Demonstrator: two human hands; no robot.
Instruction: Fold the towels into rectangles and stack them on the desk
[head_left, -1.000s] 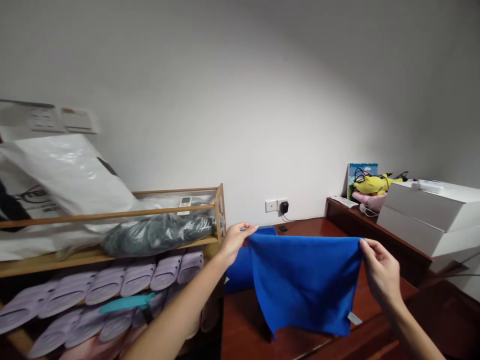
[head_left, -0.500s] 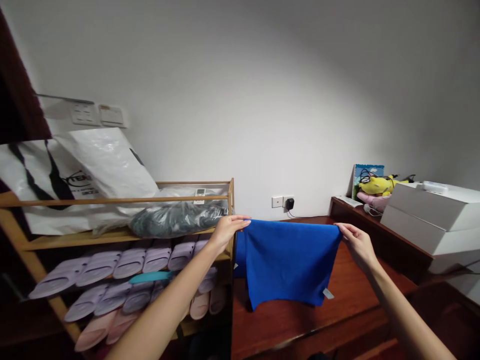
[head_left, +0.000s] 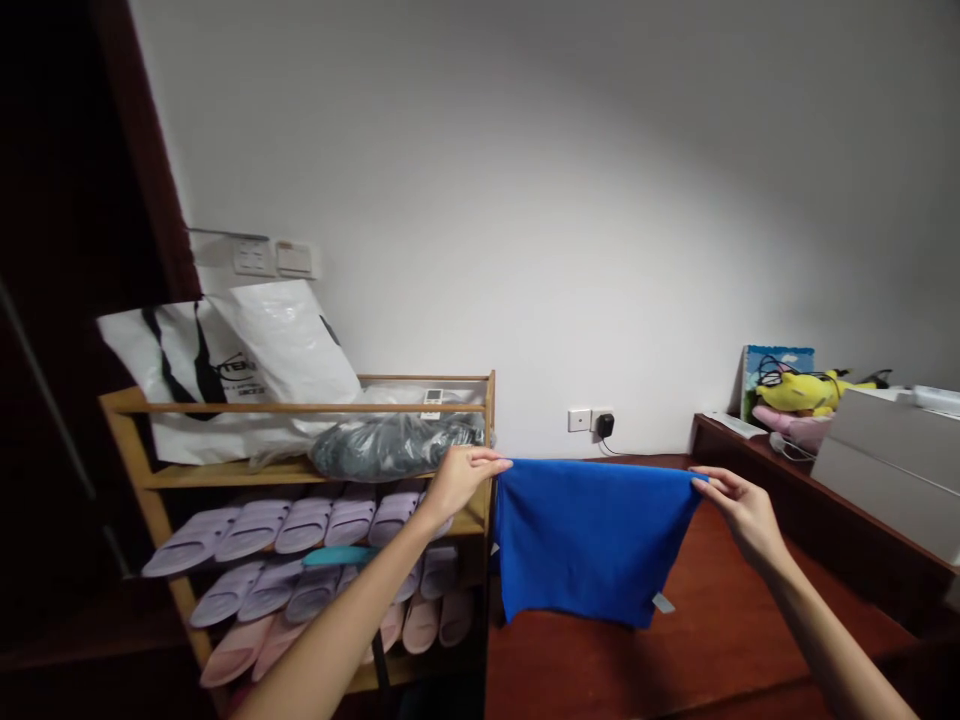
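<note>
A blue cloth (head_left: pixel 592 540) hangs stretched between my two hands, its top edge nearly level. My left hand (head_left: pixel 463 482) pinches the top left corner between thumb and fingers. At the opposite corner, my right hand (head_left: pixel 742 505) grips the fabric the same way. A small white tag (head_left: pixel 663 603) sticks out at the lower right edge of the cloth. Behind and below it lies a reddish-brown wooden surface (head_left: pixel 720 640); whether the hem touches the wood I cannot tell.
On the left stands a wooden shoe rack (head_left: pixel 161 520) with several slippers (head_left: pixel 259 527), a white bag (head_left: pixel 292 335) and a plastic-wrapped dark bundle (head_left: pixel 390 450) on top. A black plug (head_left: pixel 604 426) sits in the wall socket. To the right are white boxes (head_left: pixel 885 470) and a yellow plush toy (head_left: pixel 799 392).
The view has swung left, so the rack and wall sit further right in the picture. Both hands still hold the cloth by its corners.
</note>
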